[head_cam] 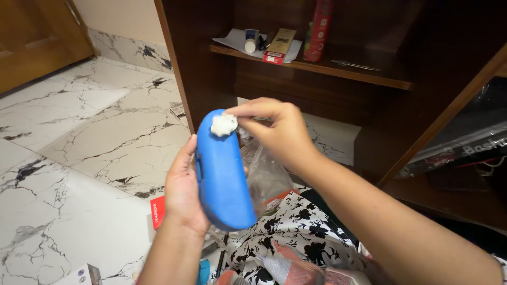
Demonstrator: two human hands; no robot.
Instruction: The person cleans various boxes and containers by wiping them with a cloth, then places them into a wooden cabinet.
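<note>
Nearest the camera lies a heap of black-and-white floral cloth with a patterned orange piece at its near edge, and a red packet sits on the marble floor to the left. Above these, the left hand cradles a blue oval case from its left side, palm wrapped against the case's edge and fingers curled behind it, holding it upright and tilted. The right hand comes in from the right with its fingertips pressed together, pinching a small white wad, perhaps cotton or tissue, against the case's upper end. A crumpled clear plastic bag shows just behind the case.

To wipe well, it seems best that the left hand keeps the case steady while the wad is pressed flat and drawn along the surface in short strokes, so it does not slip off the curved end.

Farther back, a dark wooden cabinet stands open; its shelf carries a flat yellow-and-red box, a small tube on white paper and a red can.
</note>
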